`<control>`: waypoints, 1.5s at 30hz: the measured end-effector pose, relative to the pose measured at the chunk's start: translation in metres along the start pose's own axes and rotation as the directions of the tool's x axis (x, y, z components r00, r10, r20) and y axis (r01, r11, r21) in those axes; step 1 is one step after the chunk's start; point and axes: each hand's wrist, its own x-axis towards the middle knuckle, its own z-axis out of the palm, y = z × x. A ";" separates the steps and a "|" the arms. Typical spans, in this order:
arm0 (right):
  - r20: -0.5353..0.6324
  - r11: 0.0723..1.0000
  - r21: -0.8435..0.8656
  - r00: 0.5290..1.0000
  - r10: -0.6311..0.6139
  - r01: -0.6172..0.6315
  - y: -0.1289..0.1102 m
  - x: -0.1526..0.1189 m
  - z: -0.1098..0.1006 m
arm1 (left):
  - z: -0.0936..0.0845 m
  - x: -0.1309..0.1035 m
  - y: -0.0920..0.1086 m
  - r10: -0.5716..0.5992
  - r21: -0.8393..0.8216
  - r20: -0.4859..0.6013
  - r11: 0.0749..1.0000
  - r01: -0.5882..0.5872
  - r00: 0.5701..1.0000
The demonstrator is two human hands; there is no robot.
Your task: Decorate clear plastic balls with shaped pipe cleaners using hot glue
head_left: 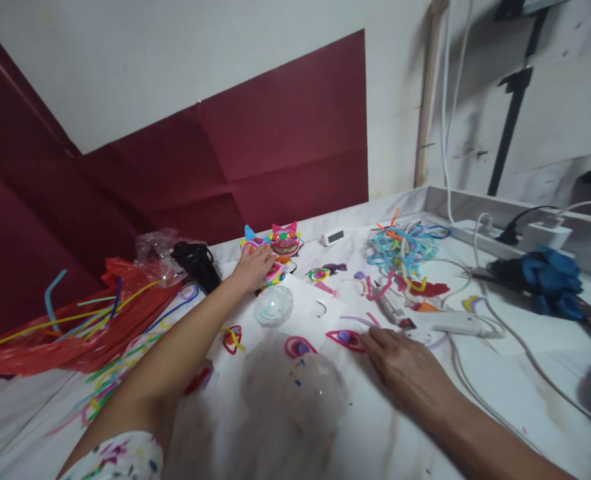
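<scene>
My left hand reaches over colourful pipe-cleaner faces at the back, its fingers stretched out and lying on or just above them. One pink face with pointed ears stands just right of those fingers. My right hand is closed, its fingertips at the right end of a red eye-shaped pipe-cleaner piece with a purple centre; the thumb is hidden. Left of it lies a pink eye-shaped piece. A smaller red and yellow one lies further left. Between my arms are a clear dome and a larger clear dome.
A hot glue gun with a trailing cable lies on the right, near tangled blue pipe cleaners. A small digital clock stands at the back. On the left are a red plastic bag and a black object. A power strip lines the right edge.
</scene>
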 end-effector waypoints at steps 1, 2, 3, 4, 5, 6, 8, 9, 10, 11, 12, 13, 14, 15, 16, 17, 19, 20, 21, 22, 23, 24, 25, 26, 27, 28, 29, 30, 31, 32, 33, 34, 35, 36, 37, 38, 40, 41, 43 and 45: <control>0.001 1.000 0.003 1.000 0.008 -0.008 0.001 0.000 0.001 | 0.001 0.008 0.000 0.014 0.027 0.035 1.000 -0.015 0.999; 0.002 1.000 0.005 1.000 0.013 -0.013 0.003 0.000 0.002 | 0.002 0.014 -0.001 0.021 0.045 0.061 0.999 -0.024 0.998; 0.003 1.000 0.005 1.000 0.017 -0.017 0.004 0.000 0.003 | 0.003 0.020 -0.001 0.026 0.054 0.078 0.998 -0.030 0.997; 0.004 1.000 0.004 1.000 0.020 -0.020 0.005 0.000 0.003 | 0.004 0.025 -0.001 0.027 0.058 0.088 0.998 -0.032 0.996; 0.005 1.000 0.004 1.000 0.021 -0.021 0.007 0.000 0.004 | 0.005 0.028 -0.002 0.025 0.064 0.099 0.997 -0.032 0.995; 0.005 1.000 0.004 1.000 0.019 -0.019 0.008 0.000 0.005 | 0.005 0.031 -0.003 0.024 0.068 0.110 0.997 -0.031 0.994; 0.006 1.000 0.000 1.000 0.015 -0.015 0.010 0.000 0.005 | 0.006 0.034 -0.007 0.017 0.068 0.132 0.997 -0.027 0.991; 0.011 1.000 -0.005 1.000 0.013 -0.013 0.011 0.001 0.005 | 0.006 0.036 -0.010 0.012 0.064 0.144 0.998 -0.022 0.990; 0.017 1.000 -0.011 1.000 0.013 -0.013 0.012 0.001 0.005 | 0.007 0.036 -0.014 0.007 0.057 0.157 0.998 -0.016 0.988; 0.025 1.000 -0.019 1.000 0.014 -0.014 0.012 0.001 0.004 | 0.007 0.037 -0.018 0.001 0.046 0.172 0.999 -0.009 0.985; 0.034 1.000 -0.025 0.999 0.017 -0.016 0.012 0.001 0.002 | 0.007 0.038 -0.023 -0.005 0.032 0.189 0.999 -0.001 0.982; 0.047 0.999 -0.029 0.999 0.021 -0.019 0.012 0.001 0.001 | 0.007 0.039 -0.027 -0.010 0.015 0.208 1.000 0.007 0.978; 0.063 0.999 -0.033 0.998 0.025 -0.023 0.012 0.002 -0.001 | 0.007 0.040 -0.031 -0.016 -0.004 0.226 1.000 0.017 0.974; 0.080 0.999 -0.035 0.996 0.028 -0.025 0.012 0.002 -0.002 | 0.008 0.041 -0.036 -0.022 -0.024 0.244 0.999 0.028 0.969; 0.095 0.999 -0.038 0.995 0.029 -0.026 0.012 0.002 -0.003 | 0.008 0.043 -0.040 -0.027 -0.043 0.260 0.998 0.040 0.965; 0.103 0.999 -0.041 0.994 0.031 -0.027 0.013 0.002 -0.004 | 0.008 0.045 -0.044 -0.033 -0.061 0.275 0.997 0.052 0.961; 0.102 0.999 -0.048 0.994 0.030 -0.025 0.014 0.002 -0.004 | 0.009 0.048 -0.051 -0.044 -0.092 0.302 0.993 0.075 0.952; 0.097 0.998 -0.053 0.995 0.031 -0.026 0.014 0.002 -0.003 | 0.009 0.049 -0.055 -0.050 -0.103 0.314 0.991 0.087 0.948; 0.095 0.998 -0.057 0.995 0.032 -0.026 0.015 0.002 -0.003 | 0.010 0.050 -0.058 -0.057 -0.113 0.327 0.989 0.099 0.943; 0.093 0.998 -0.062 0.995 0.031 -0.026 0.016 0.002 -0.002 | 0.011 0.052 -0.062 -0.063 -0.121 0.339 0.987 0.110 0.938; 0.090 0.997 -0.067 0.996 0.030 -0.024 0.016 0.002 -0.001 | 0.011 0.053 -0.065 -0.067 -0.129 0.350 0.985 0.119 0.934; 0.081 0.997 -0.074 0.996 0.028 -0.022 0.016 0.002 0.000 | 0.012 0.053 -0.068 -0.068 -0.136 0.360 0.983 0.124 0.931; 0.071 0.997 -0.079 0.997 0.025 -0.019 0.017 0.002 0.001 | 0.013 0.054 -0.071 -0.067 -0.143 0.367 0.981 0.127 0.928; 0.063 0.996 -0.083 0.998 0.024 -0.019 0.017 0.002 0.001 | 0.014 0.055 -0.074 -0.064 -0.149 0.372 0.980 0.128 0.926; 0.062 0.996 -0.085 0.998 0.026 -0.021 0.017 0.002 0.001 | 0.014 0.055 -0.075 -0.062 -0.154 0.376 0.980 0.129 0.924; 0.067 0.996 -0.084 0.997 0.029 -0.024 0.017 0.002 0.002 | 0.015 0.055 -0.076 -0.061 -0.157 0.379 0.979 0.129 0.923; 0.077 0.996 -0.082 0.996 0.034 -0.027 0.017 0.003 0.002 | 0.015 0.056 -0.077 -0.061 -0.158 0.381 0.979 0.130 0.923; 0.088 0.996 -0.082 0.995 0.039 -0.032 0.017 0.003 0.002 | 0.015 0.056 -0.076 -0.061 -0.159 0.382 0.979 0.131 0.922; 0.101 0.996 -0.084 0.994 0.045 -0.037 0.017 0.003 0.001 | 0.015 0.056 -0.075 -0.061 -0.158 0.382 0.979 0.130 0.922; 0.113 0.995 -0.086 0.992 0.052 -0.042 0.017 0.003 0.001 | 0.015 0.057 -0.073 -0.059 -0.158 0.380 0.979 0.127 0.923; 0.130 0.995 -0.087 0.990 0.057 -0.046 0.016 0.003 0.001 | 0.014 0.057 -0.071 -0.057 -0.156 0.379 0.980 0.125 0.923; 0.150 0.995 -0.087 0.987 0.064 -0.051 0.016 0.003 0.000 | 0.013 0.057 -0.068 -0.053 -0.154 0.374 0.981 0.119 0.926; 0.171 0.995 -0.082 0.983 0.068 -0.054 0.016 0.003 0.000 | 0.012 0.056 -0.066 -0.048 -0.149 0.364 0.983 0.110 0.930; 0.186 0.996 -0.076 0.980 0.069 -0.056 0.016 0.002 -0.001 | 0.011 0.056 -0.063 -0.042 -0.140 0.351 0.985 0.097 0.936; 0.193 0.996 -0.071 0.979 0.070 -0.057 0.016 0.002 -0.001 | 0.011 0.056 -0.060 -0.036 -0.128 0.332 0.988 0.083 0.942; 0.196 0.996 -0.068 0.978 0.070 -0.058 0.016 0.002 -0.001 | 0.010 0.056 -0.058 -0.026 -0.115 0.311 0.991 0.065 0.950; 0.187 0.996 -0.067 0.980 0.067 -0.056 0.016 0.002 -0.001 | 0.009 0.056 -0.054 -0.005 -0.097 0.269 0.995 0.032 0.963; 0.182 0.996 -0.071 0.981 0.066 -0.054 0.017 0.002 -0.001 | 0.008 0.056 -0.053 0.003 -0.096 0.256 0.995 0.022 0.967; 0.178 0.995 -0.082 0.982 0.068 -0.054 0.017 0.002 0.000 | 0.006 0.057 -0.051 0.017 -0.104 0.237 0.995 0.008 0.971; 0.174 0.994 -0.089 0.982 0.073 -0.058 0.017 0.002 0.001 | 0.003 0.057 -0.050 0.024 -0.121 0.220 0.993 0.003 0.975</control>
